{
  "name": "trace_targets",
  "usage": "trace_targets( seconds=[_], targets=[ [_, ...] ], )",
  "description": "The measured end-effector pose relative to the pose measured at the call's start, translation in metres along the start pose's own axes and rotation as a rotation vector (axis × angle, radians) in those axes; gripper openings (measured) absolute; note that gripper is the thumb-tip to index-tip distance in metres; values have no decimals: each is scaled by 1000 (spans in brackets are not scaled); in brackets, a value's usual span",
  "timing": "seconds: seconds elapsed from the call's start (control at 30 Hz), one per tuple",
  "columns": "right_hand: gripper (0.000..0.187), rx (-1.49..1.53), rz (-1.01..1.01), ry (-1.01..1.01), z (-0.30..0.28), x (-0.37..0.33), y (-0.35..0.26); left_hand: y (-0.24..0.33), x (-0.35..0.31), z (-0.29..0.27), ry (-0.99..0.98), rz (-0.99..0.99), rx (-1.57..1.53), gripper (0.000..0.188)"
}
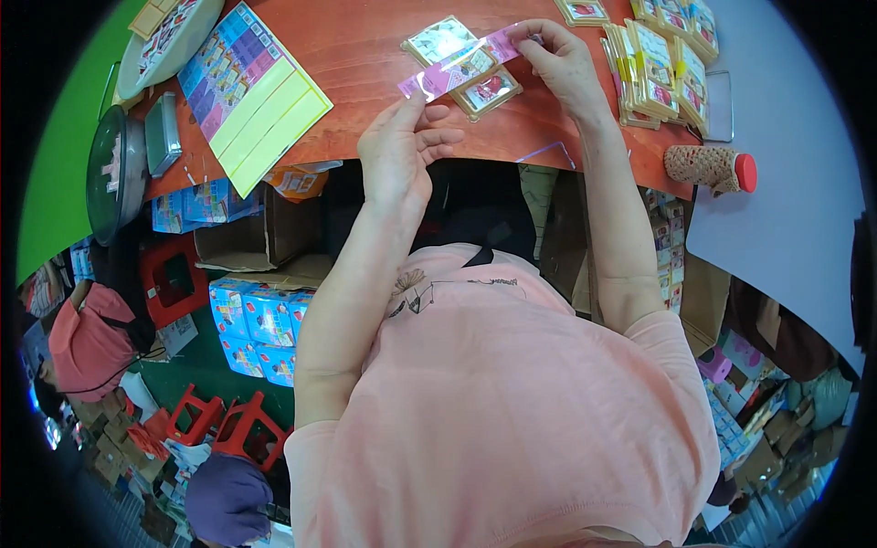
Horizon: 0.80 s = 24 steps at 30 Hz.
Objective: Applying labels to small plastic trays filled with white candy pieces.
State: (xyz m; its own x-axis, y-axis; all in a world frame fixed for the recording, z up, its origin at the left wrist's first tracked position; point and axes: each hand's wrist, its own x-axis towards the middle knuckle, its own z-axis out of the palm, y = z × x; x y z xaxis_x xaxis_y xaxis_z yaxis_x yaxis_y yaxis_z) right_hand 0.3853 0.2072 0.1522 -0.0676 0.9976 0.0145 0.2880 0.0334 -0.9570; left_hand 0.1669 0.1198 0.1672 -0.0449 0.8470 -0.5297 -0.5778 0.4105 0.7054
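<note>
A pink printed sticker strip (457, 64) is stretched between my two hands. My left hand (402, 151) pinches its left end at the fingertips, with the other fingers spread. At the strip's right end, my right hand (562, 68) grips it between thumb and fingers. Beneath the strip, flat clear-edged cases with picture cards lie on the red table: one case (438, 38) farther off and another case (489, 94) nearer me. The strip partly covers them. To the left lies a sticker sheet (256, 100), purple and pink at its far part, with bare yellow-green bands nearer me.
Stacked card cases (650, 73) stand at the right, by a red-capped jar (713, 169) in a knitted cover. A white basin (174, 46), a dark round tray (111, 187) and a metal tin (163, 135) sit at left. Blue boxes (260, 320) and red stools (247, 429) are below.
</note>
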Motion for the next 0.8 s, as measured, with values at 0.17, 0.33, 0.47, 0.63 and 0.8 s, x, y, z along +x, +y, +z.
trace_targets(
  seconds=[0.17,0.33,0.47,0.63,0.8],
  targets=[
    [18,129,16,-47,5,5,12,-7,-6,5,44,2,-23,33],
    [19,28,-2,-31,3,10,11,-10,-8,12,74,-10,-21,35],
    [19,-114,-31,-61,-1,15,20,-13,-2,11,88,-13,-24,35],
    [19,-129,1,-76,4,14,14,-12,-1,11,91,-26,-4,34],
    [20,-347,-112,-49,8,11,16,-16,-2,11,104,-39,55,34]
  ],
)
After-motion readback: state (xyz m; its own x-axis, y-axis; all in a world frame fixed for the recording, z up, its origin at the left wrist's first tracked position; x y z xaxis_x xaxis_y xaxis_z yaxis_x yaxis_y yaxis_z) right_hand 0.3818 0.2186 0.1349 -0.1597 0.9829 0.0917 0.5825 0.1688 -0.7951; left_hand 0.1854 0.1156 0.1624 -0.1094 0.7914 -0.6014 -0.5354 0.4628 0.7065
